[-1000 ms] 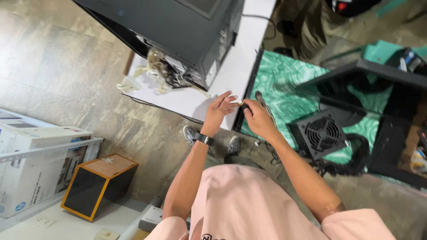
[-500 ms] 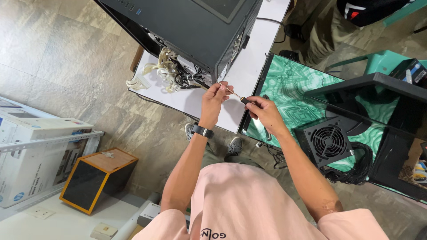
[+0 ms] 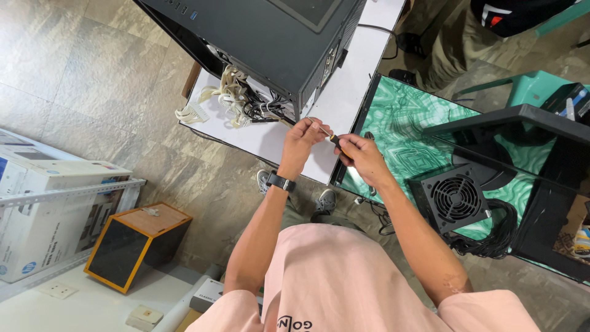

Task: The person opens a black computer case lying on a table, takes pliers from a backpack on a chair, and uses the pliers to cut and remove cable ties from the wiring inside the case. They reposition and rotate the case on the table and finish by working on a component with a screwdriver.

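Stone floor tiles are running under a white surface that is carrying a dark computer case, with a bundle of pale and black cables spilling from the case's open side. Against the corner of the case nearest the person, the left hand is pinching narrow around the thin shaft of a screwdriver, while the right hand is closing around its dark handle, so the tool is lying between both hands just off that corner. Compared with half a second earlier, both hands are sitting closer together and nearer the case, and a second ago they were lying flatter, farther from it. Beyond the right hand from the case, a power supply with a round fan is resting on a green patterned top. Well away from the case, an orange-edged box is standing on the floor.
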`<act>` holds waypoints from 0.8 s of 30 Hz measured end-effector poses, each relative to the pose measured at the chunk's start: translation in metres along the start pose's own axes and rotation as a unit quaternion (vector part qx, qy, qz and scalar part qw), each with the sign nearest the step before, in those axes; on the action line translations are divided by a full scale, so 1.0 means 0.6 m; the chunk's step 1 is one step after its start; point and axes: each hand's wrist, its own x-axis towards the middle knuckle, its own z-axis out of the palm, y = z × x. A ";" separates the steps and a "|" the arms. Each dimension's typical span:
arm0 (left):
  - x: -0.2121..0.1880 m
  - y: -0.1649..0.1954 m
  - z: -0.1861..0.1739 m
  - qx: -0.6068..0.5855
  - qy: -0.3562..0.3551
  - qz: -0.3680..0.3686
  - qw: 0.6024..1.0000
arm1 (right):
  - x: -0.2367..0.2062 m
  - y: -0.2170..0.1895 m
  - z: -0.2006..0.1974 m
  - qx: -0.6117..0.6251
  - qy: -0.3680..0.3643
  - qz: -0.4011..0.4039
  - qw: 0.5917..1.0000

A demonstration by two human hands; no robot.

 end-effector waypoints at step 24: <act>0.007 0.004 -0.001 -0.045 0.005 0.014 0.999 | 0.026 -0.014 0.000 -0.115 0.004 -0.090 0.989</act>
